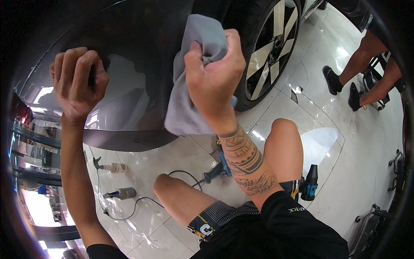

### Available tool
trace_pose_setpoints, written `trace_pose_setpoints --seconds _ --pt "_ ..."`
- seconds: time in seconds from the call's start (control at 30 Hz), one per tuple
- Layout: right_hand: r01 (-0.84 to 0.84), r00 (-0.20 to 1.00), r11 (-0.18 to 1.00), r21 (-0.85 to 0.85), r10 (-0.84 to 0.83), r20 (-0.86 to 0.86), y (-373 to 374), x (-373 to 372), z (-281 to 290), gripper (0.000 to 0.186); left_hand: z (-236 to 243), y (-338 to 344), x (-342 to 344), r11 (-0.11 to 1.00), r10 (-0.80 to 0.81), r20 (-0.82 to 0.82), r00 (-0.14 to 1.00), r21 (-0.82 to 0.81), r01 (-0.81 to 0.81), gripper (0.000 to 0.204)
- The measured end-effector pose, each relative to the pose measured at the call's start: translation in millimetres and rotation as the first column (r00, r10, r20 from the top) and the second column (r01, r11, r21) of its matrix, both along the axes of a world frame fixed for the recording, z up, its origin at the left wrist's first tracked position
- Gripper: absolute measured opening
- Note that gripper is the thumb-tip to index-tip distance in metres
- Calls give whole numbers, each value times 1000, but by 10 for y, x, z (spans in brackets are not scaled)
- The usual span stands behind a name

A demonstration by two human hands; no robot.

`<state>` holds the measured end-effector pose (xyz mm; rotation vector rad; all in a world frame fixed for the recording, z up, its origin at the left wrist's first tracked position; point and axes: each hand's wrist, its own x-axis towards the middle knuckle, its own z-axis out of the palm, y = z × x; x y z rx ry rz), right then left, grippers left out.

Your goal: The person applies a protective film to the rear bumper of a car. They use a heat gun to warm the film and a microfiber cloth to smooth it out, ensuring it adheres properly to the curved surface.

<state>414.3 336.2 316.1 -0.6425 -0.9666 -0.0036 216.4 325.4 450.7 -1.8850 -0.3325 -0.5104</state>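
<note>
A grey cloth point(188, 110) is bunched in my right hand point(217, 71), its lower part hanging loose. The cloth is in front of the dark grey car bumper point(125, 82), close to the wheel arch. Over on the left, my left hand point(79, 82) is curled into a fist in front of the same bumper. What its fingers hold, if anything, is hidden in the curl. To the right of the cloth stands the car wheel point(271, 54), with a black tyre and pale-and-black spokes.
Two spray bottles point(114, 167) lie on the tiled floor at lower left. A blue corded power tool point(219, 168) lies between my knees, and a blue-and-black tool point(309, 183) is beside my right leg. Another person's legs point(362, 64) are at the upper right.
</note>
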Motion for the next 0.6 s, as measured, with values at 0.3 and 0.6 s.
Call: trace_pose_setpoints --seconds 0.3,0.6 --pt "-316 947 925 -210 297 -120 -69 150 213 21 9 -26 10 1000 -20 17 1000 -8 20 18" --pt "-91 996 971 -222 88 -23 -96 251 544 18 6 -55 22 998 -62 33 998 -12 62 20"
